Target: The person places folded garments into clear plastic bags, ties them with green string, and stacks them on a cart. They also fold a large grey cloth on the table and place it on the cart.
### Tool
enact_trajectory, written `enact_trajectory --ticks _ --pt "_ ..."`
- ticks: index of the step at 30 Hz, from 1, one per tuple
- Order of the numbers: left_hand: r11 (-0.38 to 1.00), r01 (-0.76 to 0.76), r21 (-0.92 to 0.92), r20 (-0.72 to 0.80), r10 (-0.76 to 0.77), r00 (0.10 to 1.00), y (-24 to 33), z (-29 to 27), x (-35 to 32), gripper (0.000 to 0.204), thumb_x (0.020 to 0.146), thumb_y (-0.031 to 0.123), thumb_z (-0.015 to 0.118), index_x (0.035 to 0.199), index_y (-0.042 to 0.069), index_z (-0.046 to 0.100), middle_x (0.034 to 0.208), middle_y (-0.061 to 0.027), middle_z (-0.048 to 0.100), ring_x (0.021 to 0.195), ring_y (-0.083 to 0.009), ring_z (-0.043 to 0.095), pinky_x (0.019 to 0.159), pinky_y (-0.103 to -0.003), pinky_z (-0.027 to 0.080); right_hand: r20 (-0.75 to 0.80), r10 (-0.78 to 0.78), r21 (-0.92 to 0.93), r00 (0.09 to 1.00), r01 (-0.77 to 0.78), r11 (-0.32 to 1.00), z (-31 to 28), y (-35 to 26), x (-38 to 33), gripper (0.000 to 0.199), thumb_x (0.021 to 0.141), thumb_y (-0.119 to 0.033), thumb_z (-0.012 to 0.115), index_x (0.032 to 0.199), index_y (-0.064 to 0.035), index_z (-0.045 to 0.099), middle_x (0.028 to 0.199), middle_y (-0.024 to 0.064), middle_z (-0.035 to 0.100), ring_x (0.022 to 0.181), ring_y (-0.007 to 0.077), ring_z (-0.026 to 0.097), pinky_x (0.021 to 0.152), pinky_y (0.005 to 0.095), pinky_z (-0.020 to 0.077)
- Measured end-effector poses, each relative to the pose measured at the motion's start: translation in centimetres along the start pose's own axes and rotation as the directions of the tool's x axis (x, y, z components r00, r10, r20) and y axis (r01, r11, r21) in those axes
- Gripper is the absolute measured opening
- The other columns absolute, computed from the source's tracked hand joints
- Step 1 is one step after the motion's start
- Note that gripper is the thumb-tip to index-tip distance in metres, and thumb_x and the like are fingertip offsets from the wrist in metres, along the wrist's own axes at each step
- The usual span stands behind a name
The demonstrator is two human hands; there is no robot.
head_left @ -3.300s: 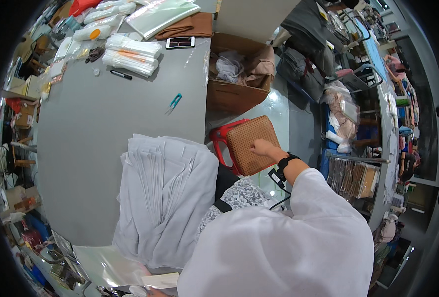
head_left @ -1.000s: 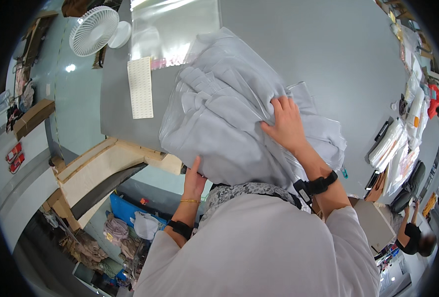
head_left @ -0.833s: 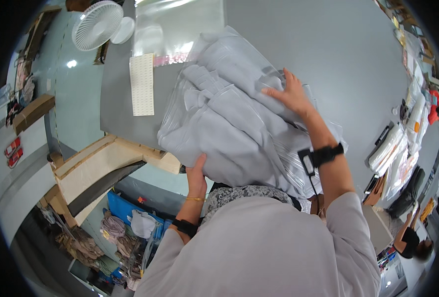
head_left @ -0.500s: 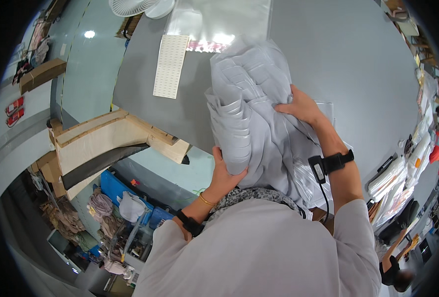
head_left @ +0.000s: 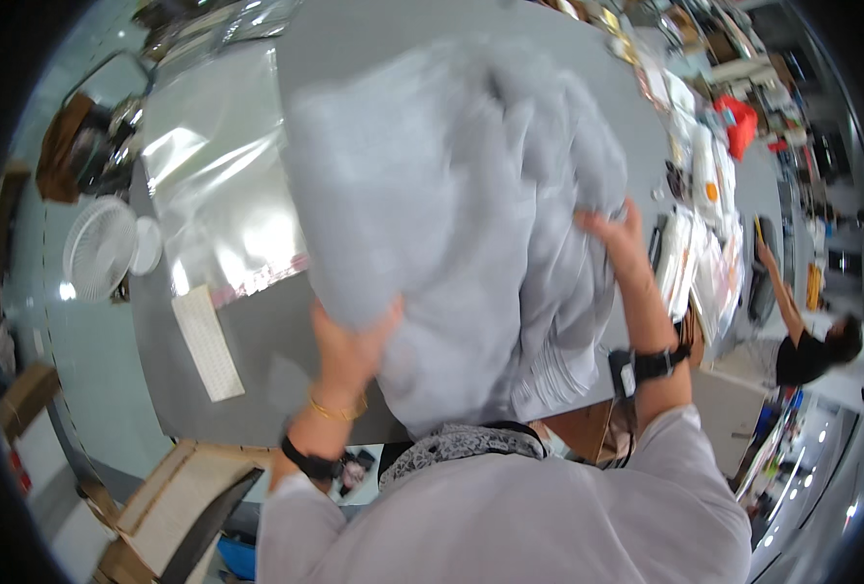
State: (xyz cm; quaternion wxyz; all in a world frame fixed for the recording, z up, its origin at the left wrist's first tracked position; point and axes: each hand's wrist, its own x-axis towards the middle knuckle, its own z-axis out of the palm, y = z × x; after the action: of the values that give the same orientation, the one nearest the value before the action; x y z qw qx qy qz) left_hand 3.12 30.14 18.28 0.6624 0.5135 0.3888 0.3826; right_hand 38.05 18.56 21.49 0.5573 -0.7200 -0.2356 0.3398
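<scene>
A light grey garment [head_left: 451, 224], soft and loosely bunched, spreads across the table in front of me, its upper part smeared by motion. Pleated folds show at its lower right, near my body. My left hand [head_left: 349, 350] grips its left edge, thumb and fingers apart around the cloth. On the opposite side my right hand [head_left: 619, 243] holds the right edge, with the thumb lying on top of the fabric. Folds hide some fingertips of both hands. What kind of garment it is I cannot tell.
Left of the garment, clear plastic bags [head_left: 222, 165] lie on the grey table [head_left: 266, 341], with a sheet of small labels [head_left: 208, 343] below them. A white fan [head_left: 106, 243] stands at the far left. White packaged bundles [head_left: 685, 253] lie at the right, and another person [head_left: 809, 355] is beyond.
The garment has been turned and spread wider, so its pleated part now lies at the lower right. My left hand has moved left and up with the cloth. The view has swung right.
</scene>
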Motion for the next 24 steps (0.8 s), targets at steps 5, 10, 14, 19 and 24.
enact_trajectory --ticks 5,10,14,19,24 --pt "0.972 -0.159 0.173 0.101 0.144 0.984 3.4 7.3 22.6 0.069 0.077 0.017 0.081 0.132 -0.008 0.048 0.131 -0.0177 0.058 0.111 -0.0264 0.060 0.099 -0.036 0.046 0.025 -0.129 -0.003 0.991 0.129 0.992 -6.2 -2.0 14.3 0.059 0.077 -0.022 0.081 0.123 0.0049 0.056 0.110 0.0149 0.069 0.101 0.0218 0.067 0.088 0.0337 0.0537" --pt "0.380 -0.522 0.764 0.426 0.311 0.850 -5.3 12.7 28.8 0.084 0.084 0.039 0.074 0.142 -0.009 0.036 0.149 -0.0324 0.032 0.138 -0.0411 0.035 0.114 -0.046 0.032 -0.306 -0.282 -0.550 0.909 0.073 0.832 -4.6 5.9 22.3 0.093 0.075 -0.057 0.076 0.137 0.0044 0.044 0.121 0.0276 0.063 0.111 0.0384 0.062 0.099 0.0440 0.0455" --pt "0.129 -0.552 0.824 0.549 0.062 0.834 -15.8 14.9 21.1 0.077 0.090 0.045 0.064 0.141 -0.008 0.039 0.153 -0.0323 0.027 0.144 -0.0452 0.025 0.117 -0.051 0.024 -0.191 0.076 -0.763 0.979 -0.197 0.615 -1.6 11.9 15.4 0.118 0.068 -0.071 0.076 0.147 0.0041 0.030 0.139 0.0286 0.048 0.125 0.0379 0.053 0.105 0.0567 0.0349" --pt "0.386 -0.523 0.760 0.486 0.195 0.852 -15.8 17.9 19.0 0.051 0.088 0.022 0.067 0.125 -0.007 0.049 0.143 -0.0291 0.039 0.132 -0.0444 0.037 0.109 -0.052 0.032 -0.194 -0.220 -0.695 0.956 0.024 0.718 2.7 11.8 10.2 0.106 0.073 -0.062 0.076 0.144 0.0047 0.036 0.147 0.0319 0.035 0.137 0.0450 0.035 0.110 0.0559 0.0280" --pt "0.286 -0.535 0.795 0.448 0.317 0.836 -12.6 20.7 18.4 0.040 0.082 0.006 0.067 0.117 -0.008 0.052 0.129 -0.0241 0.049 0.116 -0.0422 0.047 0.098 -0.050 0.042 -0.092 -0.398 -0.820 0.913 0.157 0.550 5.0 9.7 11.7 0.090 0.075 -0.052 0.077 0.132 0.0112 0.048 0.139 0.0315 0.041 0.130 0.0445 0.039 0.106 0.0516 0.0327"
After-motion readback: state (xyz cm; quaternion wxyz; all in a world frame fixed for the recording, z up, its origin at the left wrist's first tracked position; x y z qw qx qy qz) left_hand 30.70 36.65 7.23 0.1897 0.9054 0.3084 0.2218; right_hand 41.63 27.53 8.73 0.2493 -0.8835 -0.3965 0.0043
